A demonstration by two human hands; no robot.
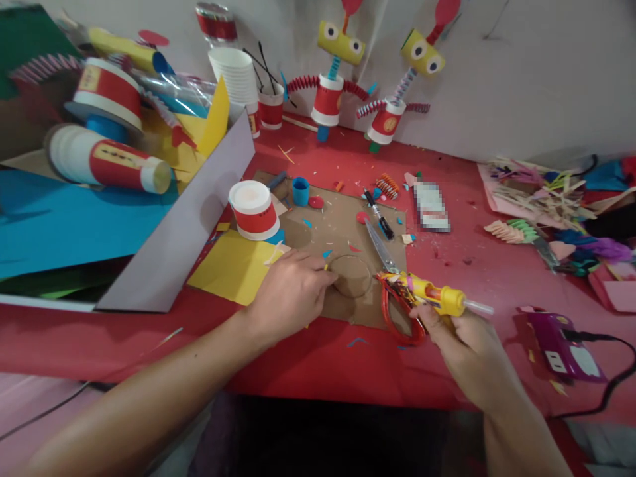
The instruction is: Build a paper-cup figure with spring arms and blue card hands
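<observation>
My right hand (462, 344) grips a yellow hot glue gun (442, 298) with a clear glue stick jutting from its back end. Its nozzle end points left, above scissors (381, 246) with red handles. My left hand (295, 288) is closed, fingertips together at the left edge of a ring-shaped outline (350, 275) on a brown cardboard sheet (318, 232). What those fingers pinch, if anything, is hidden. Left of the outline, a yellow sheet (228, 265) lies partly under a red and white paper cup (254, 211), set upside down.
Two cup figures (328, 99) stand by the wall. At left is a box (199, 218) of coloured paper and cups. A marker (378, 213), blue paper ring (301, 191) and blurred-out item (431, 206) lie behind the scissors. A purple power strip (564, 348) with a cord sits right.
</observation>
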